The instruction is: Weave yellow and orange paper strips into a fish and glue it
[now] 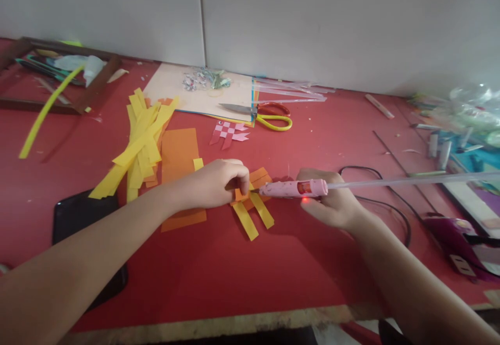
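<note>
My left hand is closed in a pinch on a small weave of orange and yellow paper strips lying on the red table. My right hand grips a pink hot glue gun, its red light lit and a clear glue stick sticking out to the right. The gun's nozzle points left and meets the weave right beside my left fingertips. Two yellow strip ends stick out of the weave toward me.
A pile of yellow and orange strips lies to the left beside an orange sheet. Scissors, a pink woven piece and paper sheets sit farther back. A black phone lies near-left; a black cord and clutter at right.
</note>
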A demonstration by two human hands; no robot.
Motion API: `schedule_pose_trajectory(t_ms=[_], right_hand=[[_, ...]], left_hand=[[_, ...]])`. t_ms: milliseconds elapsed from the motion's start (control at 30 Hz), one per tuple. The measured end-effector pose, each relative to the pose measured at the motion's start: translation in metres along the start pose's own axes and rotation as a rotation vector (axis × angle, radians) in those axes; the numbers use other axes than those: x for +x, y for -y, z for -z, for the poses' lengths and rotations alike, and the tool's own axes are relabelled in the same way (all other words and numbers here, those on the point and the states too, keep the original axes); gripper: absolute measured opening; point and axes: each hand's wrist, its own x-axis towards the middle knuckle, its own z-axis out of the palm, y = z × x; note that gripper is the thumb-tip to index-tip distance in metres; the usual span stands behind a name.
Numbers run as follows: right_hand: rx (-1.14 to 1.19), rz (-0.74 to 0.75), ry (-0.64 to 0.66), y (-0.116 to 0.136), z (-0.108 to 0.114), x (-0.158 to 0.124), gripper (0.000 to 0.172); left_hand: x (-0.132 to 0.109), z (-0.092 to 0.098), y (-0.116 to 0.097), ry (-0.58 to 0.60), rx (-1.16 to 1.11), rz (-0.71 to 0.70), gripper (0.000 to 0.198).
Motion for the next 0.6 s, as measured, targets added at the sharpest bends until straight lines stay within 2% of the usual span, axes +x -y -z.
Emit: schedule_pose_trajectory(t_ms=[200, 367, 600], right_hand=[[0.025, 0.015, 0.045, 0.0005, 0.002, -0.0006, 0.009], [-0.016, 0.034, 0.06, 0.0014, 0.0035, -0.0006, 0.016], [-0.065, 0.052, 0.036, 0.0014, 0.0016, -0.0001, 0.017]], left_hand=[[0.0001, 0.0017, 0.0006, 0.006, 0.01, 0.015, 0.032], [-0.0008, 0.0014, 0.0006, 0.004, 0.002, 0.01, 0.03], [-0.001, 0.0012, 0.0006, 0.007, -0.006, 0.009, 0.03]])
